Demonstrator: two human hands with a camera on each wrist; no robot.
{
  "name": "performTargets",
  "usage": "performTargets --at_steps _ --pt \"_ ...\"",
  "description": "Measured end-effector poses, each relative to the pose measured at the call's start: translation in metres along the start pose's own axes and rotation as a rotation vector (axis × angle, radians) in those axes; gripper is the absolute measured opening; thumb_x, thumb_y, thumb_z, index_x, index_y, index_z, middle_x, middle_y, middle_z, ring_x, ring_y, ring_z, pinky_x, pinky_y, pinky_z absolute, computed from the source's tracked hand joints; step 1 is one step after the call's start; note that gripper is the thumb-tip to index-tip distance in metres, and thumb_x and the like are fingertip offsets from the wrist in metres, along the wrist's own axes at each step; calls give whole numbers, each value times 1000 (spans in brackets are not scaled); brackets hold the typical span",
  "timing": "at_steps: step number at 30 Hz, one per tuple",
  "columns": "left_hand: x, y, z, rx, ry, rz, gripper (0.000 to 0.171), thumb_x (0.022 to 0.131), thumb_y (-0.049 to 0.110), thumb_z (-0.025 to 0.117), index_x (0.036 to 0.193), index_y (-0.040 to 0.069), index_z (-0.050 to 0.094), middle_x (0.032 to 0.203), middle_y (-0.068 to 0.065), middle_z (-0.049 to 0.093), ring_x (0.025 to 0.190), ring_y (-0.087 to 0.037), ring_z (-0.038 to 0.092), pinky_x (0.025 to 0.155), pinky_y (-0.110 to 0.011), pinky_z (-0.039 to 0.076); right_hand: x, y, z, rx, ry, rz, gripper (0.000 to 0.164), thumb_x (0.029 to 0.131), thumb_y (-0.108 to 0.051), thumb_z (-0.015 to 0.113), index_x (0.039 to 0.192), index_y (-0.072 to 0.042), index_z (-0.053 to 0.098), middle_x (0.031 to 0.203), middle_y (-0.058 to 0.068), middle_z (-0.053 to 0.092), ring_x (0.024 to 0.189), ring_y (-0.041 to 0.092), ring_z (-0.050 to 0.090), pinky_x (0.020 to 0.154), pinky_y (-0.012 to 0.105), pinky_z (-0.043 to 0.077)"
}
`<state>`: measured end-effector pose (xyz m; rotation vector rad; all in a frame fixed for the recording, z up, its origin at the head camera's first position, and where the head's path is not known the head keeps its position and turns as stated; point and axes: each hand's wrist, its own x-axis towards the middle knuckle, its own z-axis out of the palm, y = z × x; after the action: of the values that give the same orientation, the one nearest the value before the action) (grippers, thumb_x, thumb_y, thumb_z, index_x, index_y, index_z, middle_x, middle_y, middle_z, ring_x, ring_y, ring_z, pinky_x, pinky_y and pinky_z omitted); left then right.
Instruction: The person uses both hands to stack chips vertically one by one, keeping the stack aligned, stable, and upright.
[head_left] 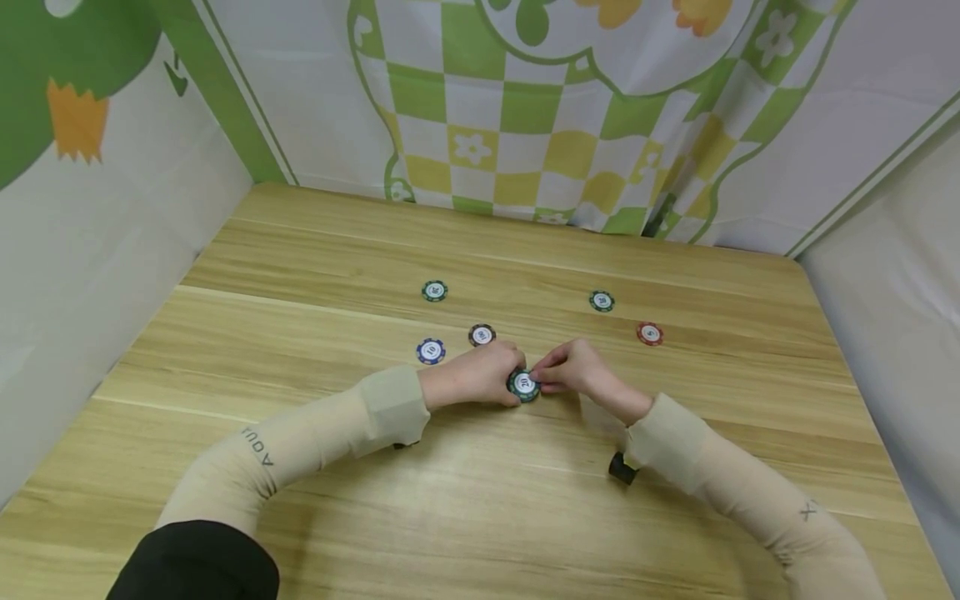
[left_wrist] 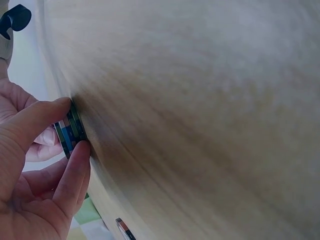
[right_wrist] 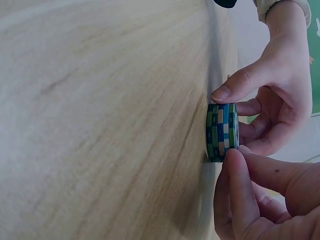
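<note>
A short stack of poker chips (head_left: 523,385), topped by a green-edged chip marked 20, lies flat on the wooden table. My left hand (head_left: 483,372) grips the stack's side between thumb and fingers. From the right, my right hand (head_left: 581,371) pinches at the stack's upper edge with thumb and forefinger. In the right wrist view, the stack (right_wrist: 219,132) shows green, blue and pale bands, with the right fingertips (right_wrist: 235,157) at its top layer. In the left wrist view, the left thumb (left_wrist: 60,104) rests on the stack's edge.
Beyond the left hand lie a blue chip (head_left: 431,351), a dark chip (head_left: 482,335) and a green chip (head_left: 434,291). Farther right are another green chip (head_left: 602,301) and a red chip (head_left: 650,333). A patterned curtain (head_left: 517,125) hangs behind the table (head_left: 480,517).
</note>
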<state>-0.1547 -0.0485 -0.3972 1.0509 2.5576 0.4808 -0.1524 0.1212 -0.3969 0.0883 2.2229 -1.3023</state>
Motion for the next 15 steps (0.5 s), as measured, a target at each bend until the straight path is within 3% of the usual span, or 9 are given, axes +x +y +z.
performTargets --at_steps 15 --pt "1 0 0 -23 -18 -26 36 71 22 76 97 3 62 92 -4 58 83 -13 52 74 -22 45 0 0 0 -16 5 1 14 79 0 67 91 7 67 86 13 67 65 10 63 62 25 53"
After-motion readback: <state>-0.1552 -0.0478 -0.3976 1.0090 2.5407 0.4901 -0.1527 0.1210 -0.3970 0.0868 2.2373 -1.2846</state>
